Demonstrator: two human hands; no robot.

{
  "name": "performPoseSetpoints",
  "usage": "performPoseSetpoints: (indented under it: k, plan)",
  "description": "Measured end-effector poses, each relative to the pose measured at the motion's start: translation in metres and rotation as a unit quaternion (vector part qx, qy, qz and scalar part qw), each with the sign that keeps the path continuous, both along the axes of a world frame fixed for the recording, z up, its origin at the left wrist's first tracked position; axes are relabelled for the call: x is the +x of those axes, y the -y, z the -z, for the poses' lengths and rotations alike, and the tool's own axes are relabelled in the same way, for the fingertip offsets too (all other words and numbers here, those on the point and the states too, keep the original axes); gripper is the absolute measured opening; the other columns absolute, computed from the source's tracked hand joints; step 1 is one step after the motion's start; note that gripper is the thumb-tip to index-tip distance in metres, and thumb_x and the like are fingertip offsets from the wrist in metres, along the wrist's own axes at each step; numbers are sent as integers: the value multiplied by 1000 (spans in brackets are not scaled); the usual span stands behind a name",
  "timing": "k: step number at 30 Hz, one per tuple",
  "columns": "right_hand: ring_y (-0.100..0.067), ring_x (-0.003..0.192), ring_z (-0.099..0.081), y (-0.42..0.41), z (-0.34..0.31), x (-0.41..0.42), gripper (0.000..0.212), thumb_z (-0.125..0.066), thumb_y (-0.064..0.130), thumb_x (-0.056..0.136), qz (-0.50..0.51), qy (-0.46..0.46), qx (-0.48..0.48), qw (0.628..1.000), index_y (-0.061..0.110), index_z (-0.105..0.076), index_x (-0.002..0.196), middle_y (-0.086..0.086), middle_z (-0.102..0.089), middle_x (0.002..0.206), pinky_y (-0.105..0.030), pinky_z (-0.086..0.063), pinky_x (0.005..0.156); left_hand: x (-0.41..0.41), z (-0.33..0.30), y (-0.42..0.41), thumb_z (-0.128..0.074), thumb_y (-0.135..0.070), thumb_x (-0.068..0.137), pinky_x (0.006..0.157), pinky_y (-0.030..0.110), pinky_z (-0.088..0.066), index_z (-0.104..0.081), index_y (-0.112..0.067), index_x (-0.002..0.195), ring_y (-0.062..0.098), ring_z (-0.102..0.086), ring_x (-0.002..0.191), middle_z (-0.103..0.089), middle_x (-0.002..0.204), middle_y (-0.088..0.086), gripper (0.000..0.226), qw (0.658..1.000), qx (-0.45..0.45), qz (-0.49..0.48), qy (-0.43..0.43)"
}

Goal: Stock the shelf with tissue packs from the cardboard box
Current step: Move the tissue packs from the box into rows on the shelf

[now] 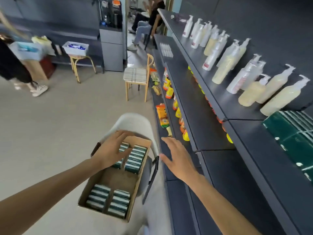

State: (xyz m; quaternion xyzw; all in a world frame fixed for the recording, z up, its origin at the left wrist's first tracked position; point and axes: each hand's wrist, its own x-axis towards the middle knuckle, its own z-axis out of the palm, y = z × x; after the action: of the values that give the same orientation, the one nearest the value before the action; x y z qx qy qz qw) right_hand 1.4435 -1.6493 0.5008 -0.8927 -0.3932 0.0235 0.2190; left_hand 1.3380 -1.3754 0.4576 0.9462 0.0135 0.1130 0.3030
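Note:
An open cardboard box [135, 192] sits on a grey chair [133, 122] below me, holding several dark green tissue packs [135, 160] at its far end and more tissue packs [108, 199] at its near end, with bare cardboard between. My left hand [112, 150] reaches over the far packs with fingers spread, holding nothing. To the right of the box, my right hand [179, 160] hovers empty with straight fingers in front of the dark shelf [250, 167]. Green tissue packs [294, 138] stand on the upper shelf at the right edge.
Pump bottles [225, 65] line the top shelf. Orange and yellow snack bags [169, 92] fill lower shelves. A wooden chair [135, 78] stands beside the shelf farther on. A person [11, 65] walks at the left; another sits in the background. Grey floor lies to the left.

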Motion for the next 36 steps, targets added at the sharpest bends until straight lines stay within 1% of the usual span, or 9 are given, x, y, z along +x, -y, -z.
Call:
performPoseSetpoints:
  k: [3, 7, 15, 18, 20, 24, 27, 31, 36]
  plan:
    - [-13, 131, -39, -28, 36, 14, 52, -57, 38, 97, -35, -28, 0, 999, 23, -41, 144, 5, -46, 143, -33, -36, 110, -10, 27, -8, -52, -53, 90, 99, 26, -41, -53, -32, 133, 10, -53, 119, -54, 135, -12, 49, 999, -2, -45, -24]
    - [-12, 132, -40, -57, 86, 26, 48, -57, 34, 97, -79, -63, -4, 995, 20, -47, 142, 4, -49, 142, -29, -33, 112, -9, 65, -17, -53, -48, 89, 100, 30, -44, -55, -30, 133, 12, -52, 121, -54, 137, -10, 47, 995, -7, -87, -51]
    - [-13, 131, -43, -99, 206, 37, 45, -55, 32, 98, -81, -128, -19, 988, 17, -48, 140, 2, -52, 139, -28, -35, 112, 4, 179, -35, -66, -21, 86, 108, 38, -43, -53, -30, 134, 11, -48, 127, -50, 136, -13, 50, 986, -53, -120, -105]
    - [-15, 134, -40, -113, 262, 40, 45, -55, 29, 99, -84, -141, -50, 985, 16, -47, 141, 2, -49, 141, -32, -34, 114, 12, 232, -46, -56, -30, 85, 108, 35, -41, -53, -29, 135, 8, -46, 126, -49, 137, -14, 51, 982, -64, -110, -138]
    - [-16, 133, -41, -123, 301, 40, 45, -55, 27, 99, -70, -152, -67, 984, 16, -46, 142, 1, -48, 140, -31, -35, 112, 19, 268, -57, -54, -30, 85, 108, 33, -41, -52, -28, 136, 8, -46, 125, -48, 137, -14, 51, 979, -69, -102, -159]
    - [-19, 123, -49, -146, 378, 36, 44, -61, 17, 94, -37, -159, -79, 984, 10, -51, 137, -3, -52, 132, -30, -44, 102, 34, 341, -80, -65, -9, 84, 108, 29, -39, -52, -25, 138, 14, -46, 126, -47, 140, -8, 58, 972, -62, -101, -202]
    - [-22, 120, -51, -169, 429, 32, 47, -64, 11, 91, -19, -160, -99, 982, 7, -52, 136, -6, -53, 128, -32, -50, 97, 42, 389, -95, -65, -8, 85, 110, 31, -39, -49, -19, 142, 21, -44, 131, -44, 144, 0, 60, 967, -46, -103, -228]
    - [-26, 119, -53, -202, 482, 41, 52, -69, 4, 86, 20, -140, -118, 983, 5, -52, 135, -10, -55, 128, -35, -48, 98, 48, 438, -106, -67, -11, 85, 117, 40, -35, -40, -17, 148, 25, -30, 143, -33, 153, 6, 68, 958, -25, -105, -265]
    - [-30, 118, -52, -224, 536, 53, 59, -69, -9, 79, 108, -130, -139, 976, 1, -52, 134, -14, -55, 126, -37, -47, 100, 61, 487, -117, -66, 11, 81, 120, 46, -29, -27, -17, 153, 29, -11, 151, -15, 161, 9, 87, 947, -1, -129, -295]
